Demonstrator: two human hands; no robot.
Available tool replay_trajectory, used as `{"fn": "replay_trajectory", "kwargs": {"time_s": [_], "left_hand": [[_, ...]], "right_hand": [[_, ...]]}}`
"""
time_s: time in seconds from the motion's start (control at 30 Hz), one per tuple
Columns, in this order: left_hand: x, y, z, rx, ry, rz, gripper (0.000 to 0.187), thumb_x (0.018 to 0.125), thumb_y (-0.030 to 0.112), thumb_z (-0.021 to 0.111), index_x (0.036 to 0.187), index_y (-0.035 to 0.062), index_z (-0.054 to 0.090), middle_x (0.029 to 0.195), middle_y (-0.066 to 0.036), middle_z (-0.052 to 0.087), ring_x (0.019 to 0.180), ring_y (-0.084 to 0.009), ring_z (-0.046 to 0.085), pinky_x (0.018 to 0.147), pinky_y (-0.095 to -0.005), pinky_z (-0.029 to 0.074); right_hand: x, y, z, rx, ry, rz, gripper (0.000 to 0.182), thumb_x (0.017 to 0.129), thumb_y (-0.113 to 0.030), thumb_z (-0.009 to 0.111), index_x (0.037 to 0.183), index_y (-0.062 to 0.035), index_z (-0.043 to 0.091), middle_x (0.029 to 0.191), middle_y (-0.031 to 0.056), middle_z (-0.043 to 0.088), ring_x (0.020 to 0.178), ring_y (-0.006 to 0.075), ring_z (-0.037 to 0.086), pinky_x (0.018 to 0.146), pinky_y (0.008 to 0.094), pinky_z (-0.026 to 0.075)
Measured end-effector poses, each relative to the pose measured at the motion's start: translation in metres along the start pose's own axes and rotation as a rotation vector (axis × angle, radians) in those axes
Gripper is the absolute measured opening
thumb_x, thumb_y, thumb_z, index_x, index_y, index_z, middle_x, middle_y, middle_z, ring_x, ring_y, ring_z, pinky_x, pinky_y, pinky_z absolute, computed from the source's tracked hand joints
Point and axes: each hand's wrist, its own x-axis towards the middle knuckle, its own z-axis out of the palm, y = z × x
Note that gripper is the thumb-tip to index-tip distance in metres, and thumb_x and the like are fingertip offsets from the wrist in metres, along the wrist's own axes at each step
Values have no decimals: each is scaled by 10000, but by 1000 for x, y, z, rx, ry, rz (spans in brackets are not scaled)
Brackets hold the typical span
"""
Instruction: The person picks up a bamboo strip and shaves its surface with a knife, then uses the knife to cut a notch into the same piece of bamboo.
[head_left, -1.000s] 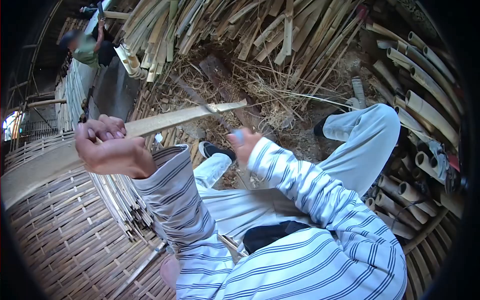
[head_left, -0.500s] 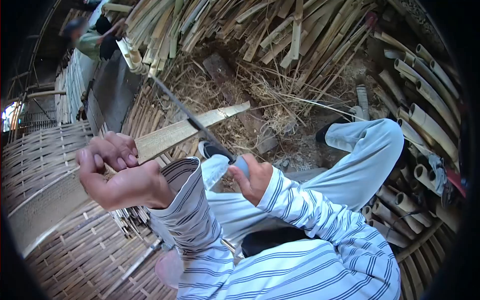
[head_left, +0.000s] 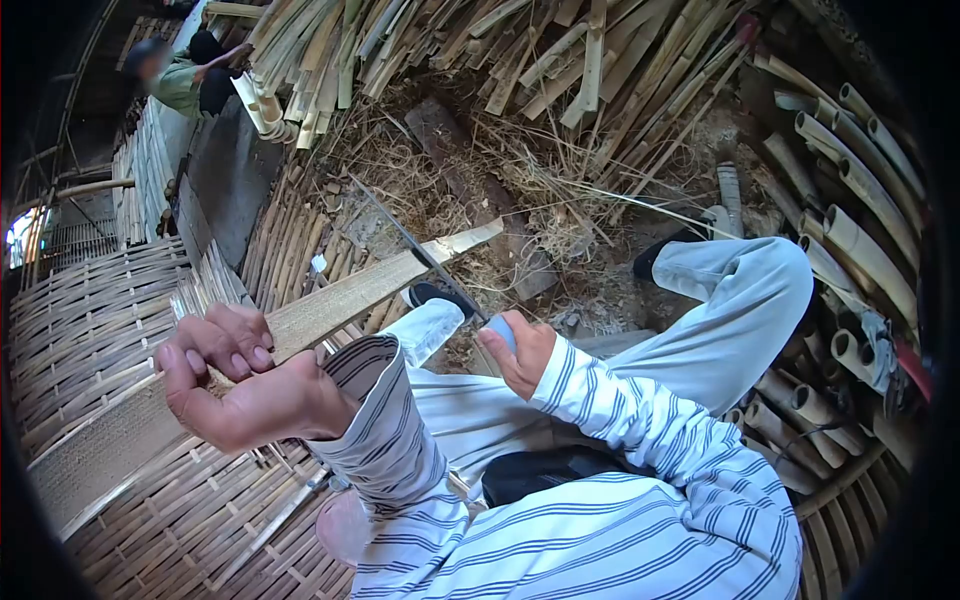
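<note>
A long, pale split bamboo strip point(head_left: 340, 303) runs from the lower left up to its tapered end near the middle. My left hand point(head_left: 235, 375) is closed around it, fingers curled over the near part. In my right hand point(head_left: 522, 355) is the grey-blue handle of a long, thin-bladed knife point(head_left: 395, 224). Its blade points up and to the left, crossing the strip near the tapered end. It appears to touch the strip there. My right fingers are wrapped round the handle and partly hidden.
Split bamboo strips point(head_left: 590, 60) lie heaped at the top, with shavings point(head_left: 545, 240) below on the ground. Cut bamboo poles point(head_left: 865, 250) are stacked at the right. Woven bamboo panels point(head_left: 90, 310) are at the left. Another person point(head_left: 180, 85) sits at the upper left.
The knife has moved along the strip toward its tapered end, and my right hand has shifted slightly right and down. My left hand still grips the strip, a little lower in view.
</note>
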Motion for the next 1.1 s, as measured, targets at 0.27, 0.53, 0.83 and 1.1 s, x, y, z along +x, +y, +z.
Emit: {"fn": "replay_trajectory", "kwargs": {"time_s": [0.27, 0.53, 0.83, 1.1], "left_hand": [[-13, 2, 4, -67, -43, 21, 311, 780, 176, 475, 552, 151, 265, 512, 13, 230, 412, -87, 209, 400, -238, 164], [-6, -3, -10, -38, -31, 60, 253, 799, 172, 448, 596, 130, 302, 505, 17, 220, 395, -84, 197, 389, -235, 177], [-13, 4, -14, -84, -68, 28, 256, 800, 165, 440, 590, 130, 298, 510, 12, 226, 400, -87, 191, 391, -236, 184], [-10, -1, -15, -32, -25, 38, 269, 795, 166, 450, 589, 135, 279, 509, 14, 217, 406, -92, 205, 407, -247, 193]], "right_hand": [[0, -20, 0, -37, 1, 101, 312, 901, -324, 548, 968, -21, 513, 546, 234, 548, 541, 418, 601, 452, 456, 470], [7, -24, 14, 19, 112, 42, 379, 898, -393, 535, 895, -14, 542, 527, 216, 553, 494, 422, 583, 445, 473, 469], [-3, 76, 32, -166, 80, 198, 359, 897, -379, 545, 913, -20, 545, 551, 218, 565, 550, 409, 610, 468, 454, 481], [-15, -76, -8, 59, 23, -58, 405, 894, -439, 523, 954, -38, 520, 477, 217, 531, 460, 415, 580, 427, 484, 463]]}}
